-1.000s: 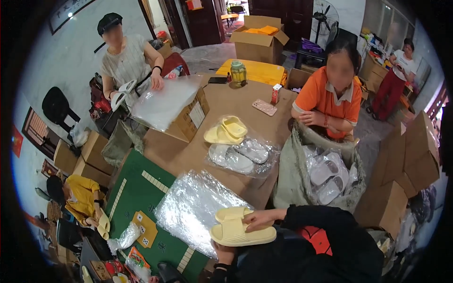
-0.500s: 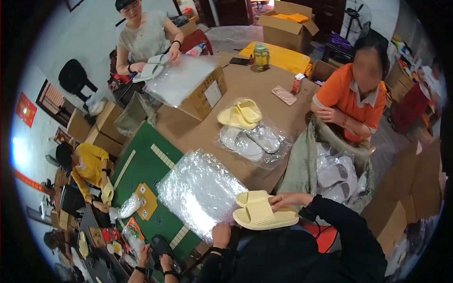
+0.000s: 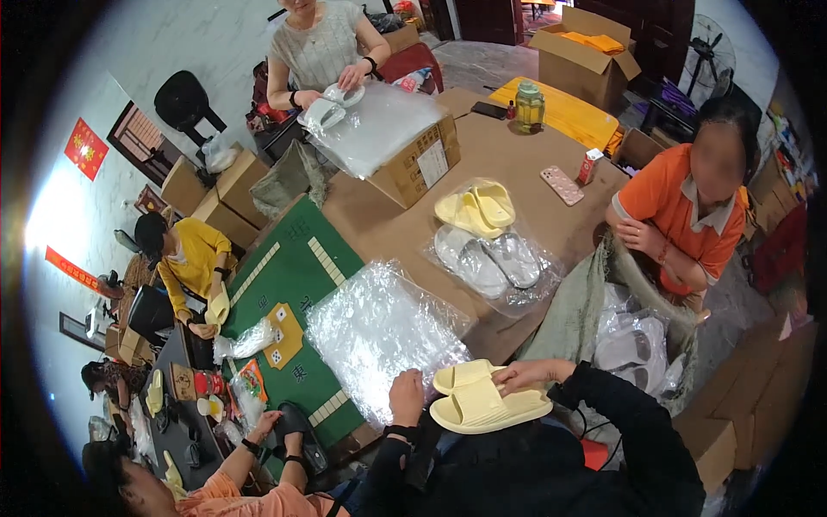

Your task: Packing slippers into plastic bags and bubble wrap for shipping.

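A pair of pale yellow slide slippers (image 3: 469, 412) is in my right hand (image 3: 527, 376), whose fingers grip them at the foot openings. They are above my lap, by the table's near edge. My left hand (image 3: 407, 398) is closed beside the right edge of a stack of clear plastic bags (image 3: 379, 332); what its fingers hold, if anything, is hidden. Past the stack, a bagged pair of grey slippers (image 3: 478, 258) lies on the brown tabletop. Another yellow pair of slippers (image 3: 476, 209) rests at its far end.
At right, a woven sack (image 3: 568, 297) holds bagged slippers, with a person in orange leaning over it. Another person handles grey slippers on a plastic-topped carton (image 3: 405, 177) at the back. Two people handle slippers by the green mat (image 3: 280, 267). A phone (image 3: 562, 186) lies far right.
The whole view has shifted, showing more of the person at lower left. My left hand has risen slightly along the bag stack. My right hand still grips the yellow slippers.
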### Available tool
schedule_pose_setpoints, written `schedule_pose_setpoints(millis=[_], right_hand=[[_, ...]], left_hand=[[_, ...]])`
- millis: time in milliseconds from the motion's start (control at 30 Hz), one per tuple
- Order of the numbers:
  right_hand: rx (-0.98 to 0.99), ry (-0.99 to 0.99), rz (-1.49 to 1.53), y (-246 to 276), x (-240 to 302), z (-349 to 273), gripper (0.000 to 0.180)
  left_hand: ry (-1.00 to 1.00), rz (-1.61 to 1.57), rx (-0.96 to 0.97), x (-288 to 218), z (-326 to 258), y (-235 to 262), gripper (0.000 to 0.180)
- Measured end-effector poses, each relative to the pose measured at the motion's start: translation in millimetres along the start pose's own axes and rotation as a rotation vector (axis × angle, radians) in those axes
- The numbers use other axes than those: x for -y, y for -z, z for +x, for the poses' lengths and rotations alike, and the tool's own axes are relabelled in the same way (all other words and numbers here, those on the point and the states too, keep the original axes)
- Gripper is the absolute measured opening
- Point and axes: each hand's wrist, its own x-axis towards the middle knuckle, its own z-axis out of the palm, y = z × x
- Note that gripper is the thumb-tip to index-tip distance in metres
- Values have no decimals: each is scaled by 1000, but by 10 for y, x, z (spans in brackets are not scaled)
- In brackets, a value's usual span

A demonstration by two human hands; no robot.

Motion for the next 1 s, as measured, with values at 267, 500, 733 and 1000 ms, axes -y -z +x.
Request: schedule_pose_setpoints(millis=[267, 500, 733, 1000], right_hand=[[-331, 295, -591, -18, -122, 362, 41], [-678, 450, -829, -16, -173, 565, 31], [-892, 283, -1024, -333, 253, 720, 29], [-1016, 299, -1167, -328, 273, 1177, 33]], left_hand=[[45, -149, -83, -191, 11, 194, 24], [-18, -210, -113, -188, 53, 343, 30], [-173, -102, -18, -454, -6, 426, 32], [-338, -441, 174, -772, 80, 662, 24]])
